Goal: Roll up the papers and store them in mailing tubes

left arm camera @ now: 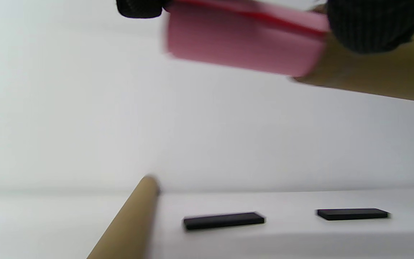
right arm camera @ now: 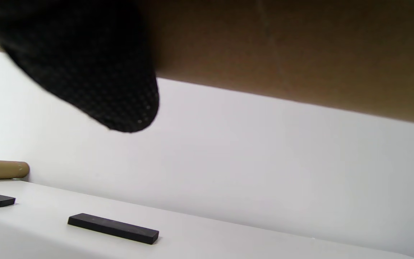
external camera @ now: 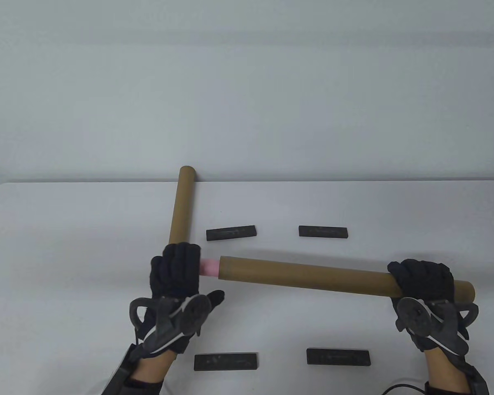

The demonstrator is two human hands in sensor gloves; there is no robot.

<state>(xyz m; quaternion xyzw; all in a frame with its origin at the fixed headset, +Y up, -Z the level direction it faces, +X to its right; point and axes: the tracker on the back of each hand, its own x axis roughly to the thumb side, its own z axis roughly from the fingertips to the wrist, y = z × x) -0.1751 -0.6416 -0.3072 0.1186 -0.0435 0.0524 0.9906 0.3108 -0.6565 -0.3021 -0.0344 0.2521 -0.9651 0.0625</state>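
Two tubes (external camera: 346, 282) (external camera: 182, 205), four black bars (external camera: 231, 233) (external camera: 323, 231) (external camera: 226, 362) (external camera: 338, 356)

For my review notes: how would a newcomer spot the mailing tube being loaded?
On the white table, find the two gloved hands. The brown tube spans between them, while the other tube lies untouched. Only this one has pink paper protruding.

You are at a staged recording bench, more lab than home: a plain white table (external camera: 66, 230) with rounded corners set against a bare pale wall (external camera: 247, 82), four identical black bars (external camera: 231, 233) laid out in a neat rectangle.
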